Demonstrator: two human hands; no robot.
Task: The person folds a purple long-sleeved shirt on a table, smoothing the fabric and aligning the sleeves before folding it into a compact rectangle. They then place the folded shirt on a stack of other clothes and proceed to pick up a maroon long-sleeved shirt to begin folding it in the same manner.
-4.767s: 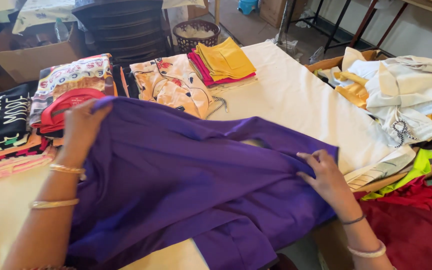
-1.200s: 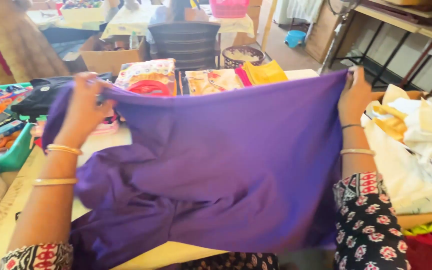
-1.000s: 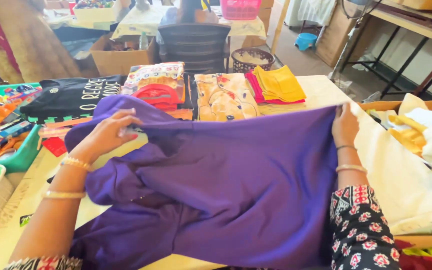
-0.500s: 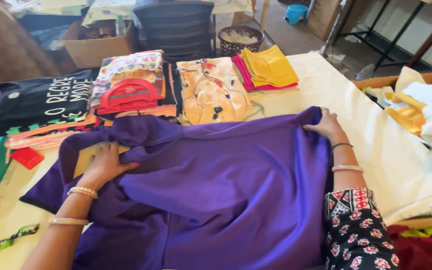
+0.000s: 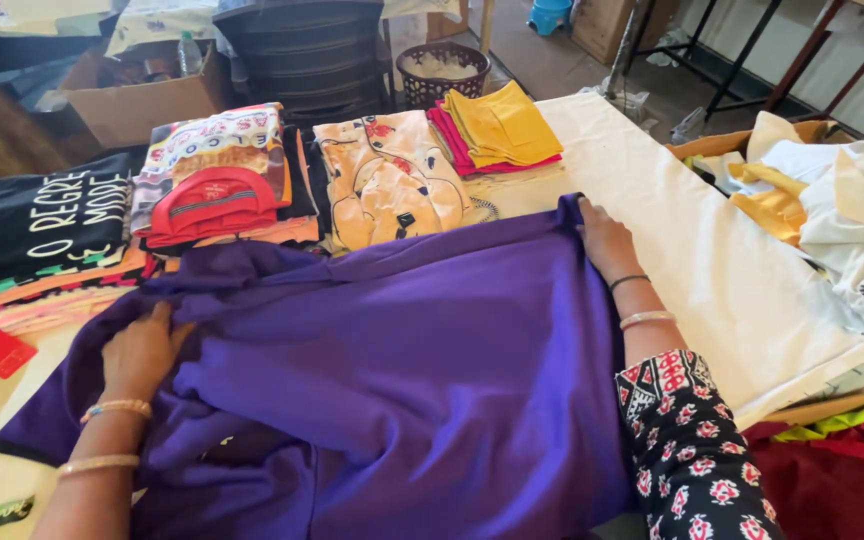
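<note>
A large purple garment (image 5: pixel 402 380) lies spread over the cream table (image 5: pixel 692 220), filling the centre and lower part of the frame. The left hand (image 5: pixel 142 350), at the lower left, rests on the cloth with its fingers together, pinching a fold of the cloth. The right hand (image 5: pixel 604 238), right of centre, presses flat on the garment's upper right corner, fingers together. Behind the garment, in the upper middle, lie a folded yellow and pink stack (image 5: pixel 497 128), a pale printed shirt (image 5: pixel 390 175) and a red cap (image 5: pixel 210 200).
</note>
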